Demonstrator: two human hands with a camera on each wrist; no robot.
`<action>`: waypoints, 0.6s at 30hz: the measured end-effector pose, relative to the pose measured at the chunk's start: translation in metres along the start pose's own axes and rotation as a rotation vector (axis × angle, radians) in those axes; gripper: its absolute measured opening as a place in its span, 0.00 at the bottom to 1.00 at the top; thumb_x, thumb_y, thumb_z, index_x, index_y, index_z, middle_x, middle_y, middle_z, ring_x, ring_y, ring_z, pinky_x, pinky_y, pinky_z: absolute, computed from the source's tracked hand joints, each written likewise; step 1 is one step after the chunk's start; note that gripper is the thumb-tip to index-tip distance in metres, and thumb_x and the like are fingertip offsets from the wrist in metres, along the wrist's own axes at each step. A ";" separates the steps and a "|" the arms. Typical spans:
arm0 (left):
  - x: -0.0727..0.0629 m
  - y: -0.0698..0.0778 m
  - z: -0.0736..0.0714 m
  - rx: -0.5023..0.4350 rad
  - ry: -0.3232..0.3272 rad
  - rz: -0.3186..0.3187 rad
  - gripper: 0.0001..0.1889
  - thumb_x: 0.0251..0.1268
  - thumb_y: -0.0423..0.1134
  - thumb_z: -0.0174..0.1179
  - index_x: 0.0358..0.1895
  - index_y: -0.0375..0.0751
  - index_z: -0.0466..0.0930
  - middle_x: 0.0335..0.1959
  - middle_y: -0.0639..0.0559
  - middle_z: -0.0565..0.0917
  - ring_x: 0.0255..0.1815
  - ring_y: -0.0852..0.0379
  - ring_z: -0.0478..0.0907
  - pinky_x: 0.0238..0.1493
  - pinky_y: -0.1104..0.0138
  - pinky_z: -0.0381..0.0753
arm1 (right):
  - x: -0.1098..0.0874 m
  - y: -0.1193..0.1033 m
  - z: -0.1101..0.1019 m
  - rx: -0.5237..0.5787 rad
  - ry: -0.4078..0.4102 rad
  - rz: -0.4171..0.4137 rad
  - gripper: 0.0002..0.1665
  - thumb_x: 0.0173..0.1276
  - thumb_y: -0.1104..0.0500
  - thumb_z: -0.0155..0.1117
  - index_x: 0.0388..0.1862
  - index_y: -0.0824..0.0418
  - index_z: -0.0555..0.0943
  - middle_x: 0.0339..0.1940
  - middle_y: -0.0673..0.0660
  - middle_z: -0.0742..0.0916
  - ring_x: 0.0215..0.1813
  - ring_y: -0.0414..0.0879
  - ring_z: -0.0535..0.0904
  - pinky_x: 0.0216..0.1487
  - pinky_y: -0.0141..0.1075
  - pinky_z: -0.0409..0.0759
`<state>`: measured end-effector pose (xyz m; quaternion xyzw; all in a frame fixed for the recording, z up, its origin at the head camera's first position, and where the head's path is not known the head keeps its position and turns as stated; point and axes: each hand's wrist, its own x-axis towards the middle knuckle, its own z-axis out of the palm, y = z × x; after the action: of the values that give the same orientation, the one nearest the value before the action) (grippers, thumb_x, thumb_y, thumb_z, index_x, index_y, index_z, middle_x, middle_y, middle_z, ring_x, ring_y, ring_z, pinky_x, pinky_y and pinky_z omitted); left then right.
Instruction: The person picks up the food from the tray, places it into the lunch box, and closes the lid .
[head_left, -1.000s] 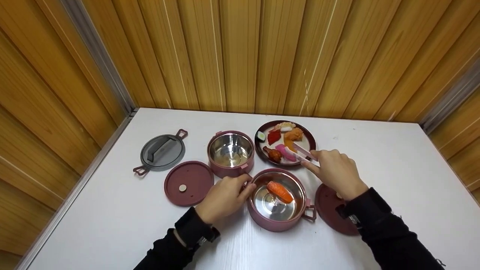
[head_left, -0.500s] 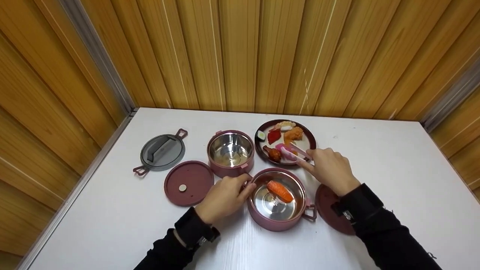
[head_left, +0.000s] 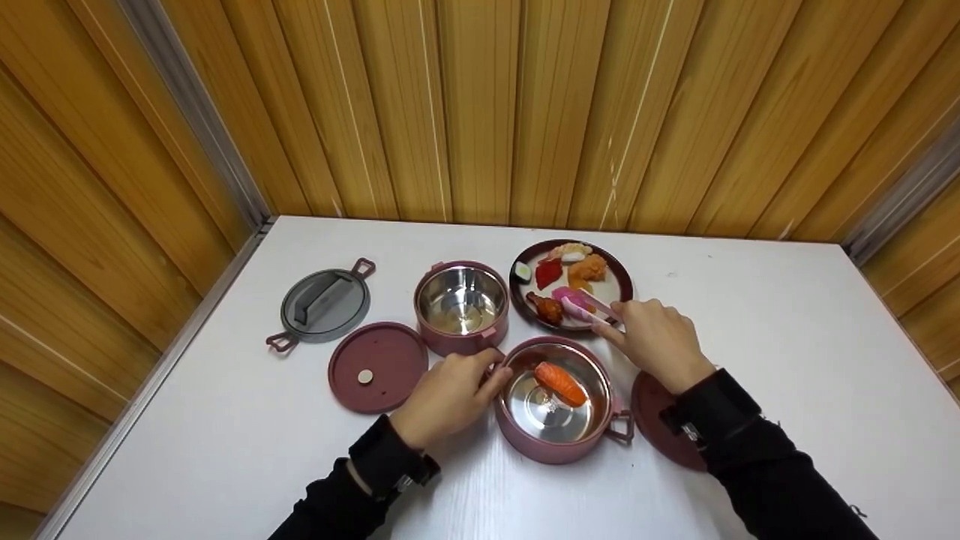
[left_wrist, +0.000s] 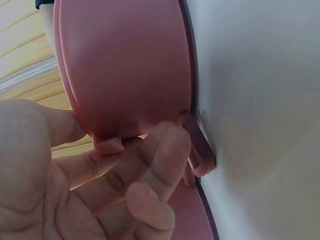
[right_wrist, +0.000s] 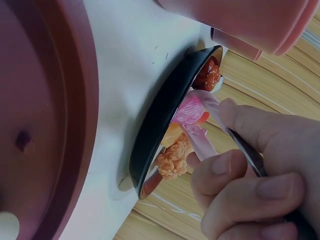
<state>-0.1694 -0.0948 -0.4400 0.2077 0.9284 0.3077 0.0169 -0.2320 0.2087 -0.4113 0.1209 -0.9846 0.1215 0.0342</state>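
Head view: we are noting the right hand (head_left: 658,337) pinching tongs (right_wrist: 212,107), pink food (head_left: 565,294) lying toward ten o'clock, contact unclear; the left hand (head_left: 451,391) is gripping the pot (head_left: 551,448).

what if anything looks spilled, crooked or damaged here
Nothing stands out. The near pot and far pot stand upright, the orange piece lies inside the near pot, and no spill or damage shows, though the right sleeve partly hides one lid.
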 end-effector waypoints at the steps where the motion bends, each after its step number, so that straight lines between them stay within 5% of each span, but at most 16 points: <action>1: 0.000 0.000 0.000 0.002 0.002 0.003 0.12 0.87 0.48 0.59 0.49 0.45 0.86 0.27 0.58 0.78 0.30 0.59 0.77 0.35 0.63 0.79 | 0.000 0.000 0.000 -0.003 0.008 0.000 0.20 0.80 0.44 0.71 0.40 0.61 0.87 0.29 0.65 0.88 0.28 0.62 0.84 0.27 0.54 0.78; 6: 0.000 -0.001 0.000 0.010 0.013 0.014 0.12 0.87 0.48 0.59 0.49 0.44 0.87 0.28 0.58 0.78 0.30 0.59 0.77 0.35 0.63 0.78 | -0.001 -0.001 0.002 -0.016 0.040 -0.004 0.19 0.80 0.45 0.72 0.42 0.61 0.89 0.35 0.72 0.91 0.32 0.68 0.87 0.29 0.60 0.81; 18: 0.000 0.000 0.000 0.009 0.014 0.011 0.11 0.87 0.47 0.59 0.48 0.44 0.86 0.27 0.58 0.76 0.29 0.58 0.76 0.34 0.63 0.76 | -0.001 0.001 0.001 -0.014 0.036 -0.017 0.19 0.79 0.46 0.72 0.44 0.62 0.89 0.29 0.66 0.89 0.28 0.61 0.83 0.26 0.54 0.78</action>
<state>-0.1690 -0.0950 -0.4397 0.2108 0.9287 0.3050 0.0080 -0.2312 0.2097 -0.4131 0.1268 -0.9836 0.1165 0.0539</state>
